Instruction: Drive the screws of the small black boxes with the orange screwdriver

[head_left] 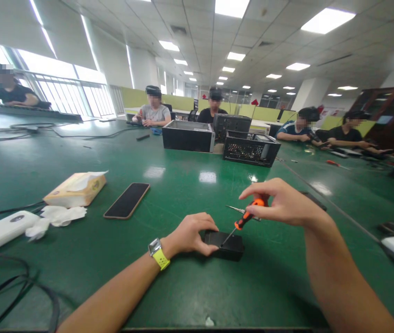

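My left hand [191, 233] is clamped on the left end of the black box [232, 252], near me on the table [172, 300]; my right hand [283, 201], apart from it, pinches the screwdriver [243, 219]. Its slanted tip could skid and jab my left hand (it's very close), or the box could swivel, being held at one end. I count one box, one held screwdriver, one phone [127, 201] left, three computer cases [188, 138] far.
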Tool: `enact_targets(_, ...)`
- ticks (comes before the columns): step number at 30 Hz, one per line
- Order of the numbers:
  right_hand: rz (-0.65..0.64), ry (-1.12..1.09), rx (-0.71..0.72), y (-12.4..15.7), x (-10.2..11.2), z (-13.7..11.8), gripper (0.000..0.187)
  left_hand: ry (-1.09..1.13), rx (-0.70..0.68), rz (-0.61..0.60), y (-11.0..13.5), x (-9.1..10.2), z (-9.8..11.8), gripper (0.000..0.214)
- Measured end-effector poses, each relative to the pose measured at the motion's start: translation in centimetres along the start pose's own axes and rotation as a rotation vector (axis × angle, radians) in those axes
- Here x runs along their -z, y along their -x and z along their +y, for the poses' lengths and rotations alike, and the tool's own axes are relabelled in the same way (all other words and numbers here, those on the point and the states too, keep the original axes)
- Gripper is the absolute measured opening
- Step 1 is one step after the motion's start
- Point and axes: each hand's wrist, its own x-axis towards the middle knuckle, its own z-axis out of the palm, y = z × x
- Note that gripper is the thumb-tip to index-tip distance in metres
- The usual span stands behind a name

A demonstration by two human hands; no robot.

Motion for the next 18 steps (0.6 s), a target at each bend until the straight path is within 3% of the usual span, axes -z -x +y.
enact_targets(5,0.066,0.047,0.011,-0.40,-0.50,-0.68,0.022,-0.011,0.005,-0.004,-0.06,0.10,0.18,0.031)
enact_targets(8,0.019,-0.030,0.078,-0.05,-0.17,-0.71,0.025,-0.013,0.010,-0.004,-0.07,0.17,0.28,0.031)
enact_targets(13,0.059,0.020,-0.006,0.20,-0.25,-0.56,0.021,-0.026,0.007,0.004,-0.04,0.16,0.22,0.030)
enact_targets(18,0.004,-0.064,0.072,0.22,-0.08,-0.84,0.018,-0.035,0.008,-0.015,0.03,0.12,0.05,0.032)
